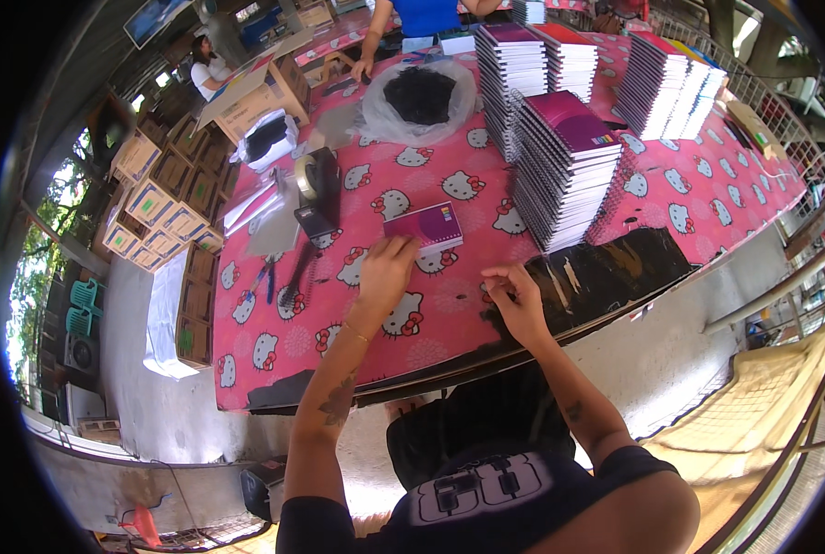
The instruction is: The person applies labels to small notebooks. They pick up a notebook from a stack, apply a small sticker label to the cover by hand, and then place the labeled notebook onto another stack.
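Observation:
A small purple notebook (431, 224) with white page edges lies on the pink cartoon-print table cover in front of me. My left hand (389, 270) has its fingers closed over the notebook's near left corner. To the right, my right hand (518, 300) hovers by the table's near edge, fingers curled; anything inside them is too small or hidden to make out. Beyond it rises a tall stack of spiral-bound purple notebooks (568, 175). Left of the small notebook are a tape dispenser (318, 189) and a pair of pliers (270, 280).
More notebook stacks (653, 88) stand at the far right. A clear plastic bag (376, 115) holds a heap of black pieces (420, 95). Cardboard boxes (168, 198) are piled left of the table. Across it, a person in a blue top (426, 17) reaches onto the table.

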